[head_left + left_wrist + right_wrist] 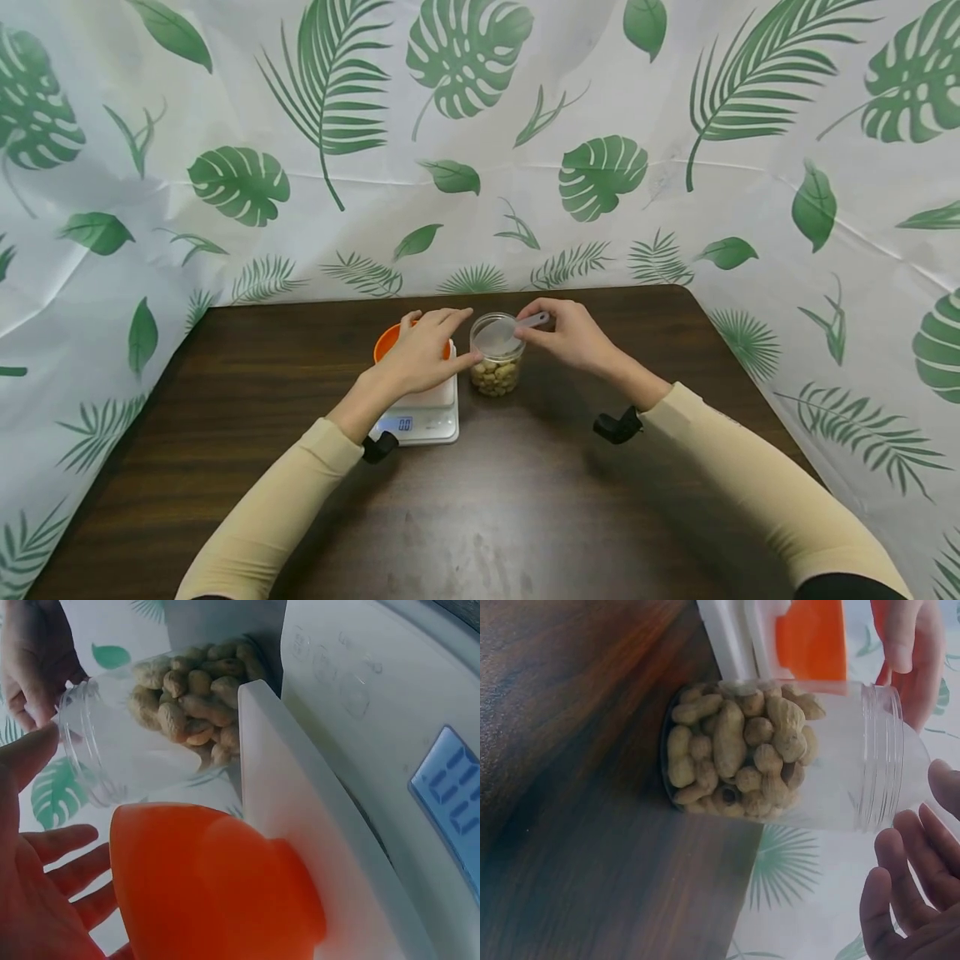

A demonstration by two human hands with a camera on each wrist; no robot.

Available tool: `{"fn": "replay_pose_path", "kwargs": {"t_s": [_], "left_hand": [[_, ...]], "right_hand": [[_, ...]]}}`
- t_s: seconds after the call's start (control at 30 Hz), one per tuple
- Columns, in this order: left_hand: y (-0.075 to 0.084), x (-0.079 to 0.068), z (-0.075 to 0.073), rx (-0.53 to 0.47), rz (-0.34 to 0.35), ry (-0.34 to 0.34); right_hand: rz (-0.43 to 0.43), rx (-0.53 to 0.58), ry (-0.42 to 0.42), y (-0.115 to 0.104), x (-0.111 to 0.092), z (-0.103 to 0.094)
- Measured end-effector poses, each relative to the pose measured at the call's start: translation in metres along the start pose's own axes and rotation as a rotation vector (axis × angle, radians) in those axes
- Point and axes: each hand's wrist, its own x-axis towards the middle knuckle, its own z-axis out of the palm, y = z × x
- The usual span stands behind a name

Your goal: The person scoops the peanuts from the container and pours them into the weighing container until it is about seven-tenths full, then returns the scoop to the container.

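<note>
A clear plastic jar (495,379), part filled with unshelled peanuts (742,750), stands upright on the table. At its open mouth is a pale scoop (534,319), whose short handle my right hand (570,335) pinches between thumb and fingers. To the jar's left, my left hand (422,357) spreads over an orange bowl (202,885), fingers extended and holding nothing. Its thumb reaches the jar's rim; whether it touches I cannot tell. The bowl sits on a white kitchen scale (438,425) and is partly hidden by that hand.
The scale's lit display (395,424) reads 0.0 and faces me. Dark wood-grain tabletop (480,517) surrounds everything. Behind and at the sides hangs a white sheet (480,225) printed with green leaves. A black wrist mount (618,426) sits under my right wrist.
</note>
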Motion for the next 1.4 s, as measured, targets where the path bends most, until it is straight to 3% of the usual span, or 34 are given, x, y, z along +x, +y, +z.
{"fn": "replay_pose_path", "kwargs": {"t_s": [0.43,0.93,1.4], "left_hand": [[0.001,0.008,0.009,0.006,-0.023,-0.043],[0.006,0.019,0.009,-0.028,-0.068,-0.107],[0.008,0.025,0.012,-0.065,-0.056,-0.092]], "right_hand": [[0.004,-0.037,-0.01,-0.003,0.004,-0.002],[-0.003,-0.178,-0.056,-0.019,0.006,-0.024],[-0.044,-0.245,-0.102,-0.042,0.008,-0.042]]}}
